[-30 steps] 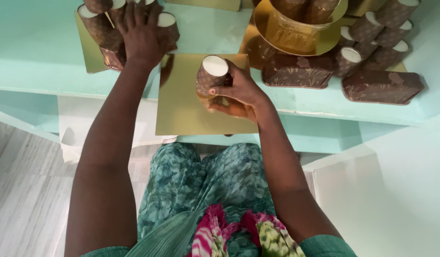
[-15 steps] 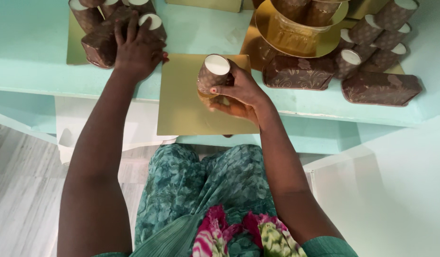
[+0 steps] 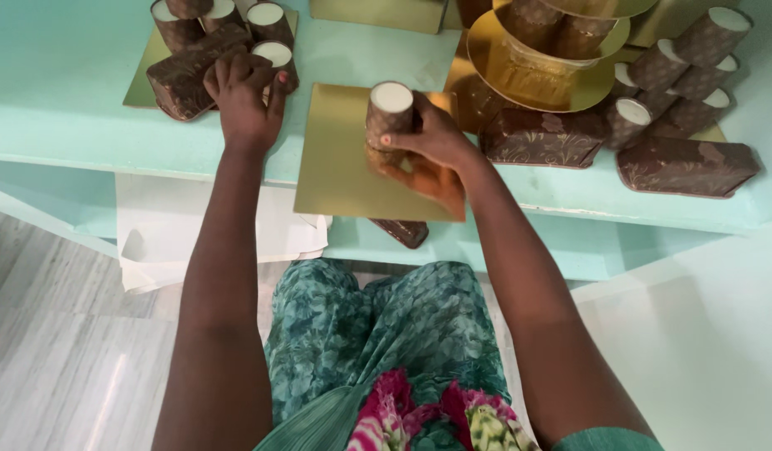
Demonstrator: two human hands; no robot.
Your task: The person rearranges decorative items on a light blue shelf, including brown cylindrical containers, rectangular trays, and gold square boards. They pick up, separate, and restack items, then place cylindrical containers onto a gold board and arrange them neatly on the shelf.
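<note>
- Our right hand (image 3: 432, 138) is wrapped around a small brown paper cup (image 3: 389, 113) with a white inside. The fingers are curled tight on it, and the cup stands on a square gold board (image 3: 344, 175).
- Our left hand (image 3: 245, 100) is stretched out to the left. Its fingers rest bent on top of a brown loaf-shaped paper mould (image 3: 185, 73) beside other brown cups (image 3: 269, 17). We cannot tell if it is gripping the mould or only touching it.
- The gold board has only this one cup on it, so we think most of the work is still left.
- More brown cups and long moulds (image 3: 686, 165) lie farther right, near a round gold stand (image 3: 540, 71).
- All of it sits on a pale green shelf (image 3: 60, 83).
</note>
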